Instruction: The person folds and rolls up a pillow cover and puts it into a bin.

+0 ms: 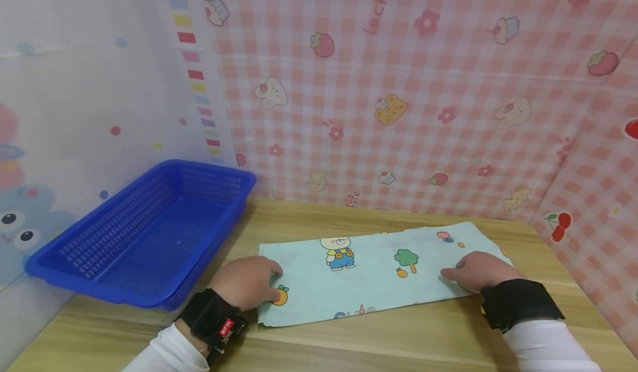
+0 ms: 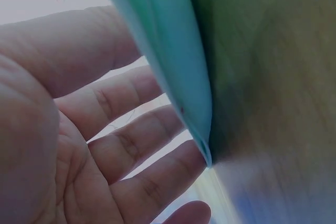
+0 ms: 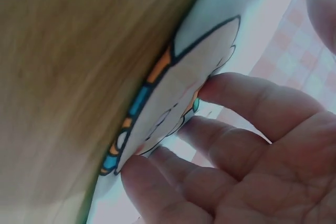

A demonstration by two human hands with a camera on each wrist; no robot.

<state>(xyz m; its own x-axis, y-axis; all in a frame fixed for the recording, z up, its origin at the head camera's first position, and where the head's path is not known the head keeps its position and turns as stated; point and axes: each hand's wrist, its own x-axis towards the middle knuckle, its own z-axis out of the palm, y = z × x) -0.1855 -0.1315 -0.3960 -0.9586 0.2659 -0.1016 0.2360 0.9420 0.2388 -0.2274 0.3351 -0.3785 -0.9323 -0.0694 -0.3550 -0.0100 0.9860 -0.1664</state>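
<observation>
A light blue cloth [image 1: 369, 283], folded into a long strip and printed with a bear, a tree and oranges, lies flat on the wooden table. At its left end rests my left hand [image 1: 249, 280], fingertips touching the cloth near an orange print. In the left wrist view, the fingers [image 2: 131, 150] are loosely extended, their tips partly hidden by the cloth edge [image 2: 173, 56]. My right hand [image 1: 478, 272] rests on the right end. The right wrist view shows its fingertips [image 3: 139, 174] touching the printed cloth [image 3: 173, 98], fingers slightly bent and spread.
A blue plastic basket [image 1: 164, 244] with perforated sides stands to the left, beside the left forearm. Pink checked fabric [image 1: 359, 84] hangs behind and to the right of the table [image 1: 379, 339], and white printed fabric [image 1: 89, 95] hangs on the left.
</observation>
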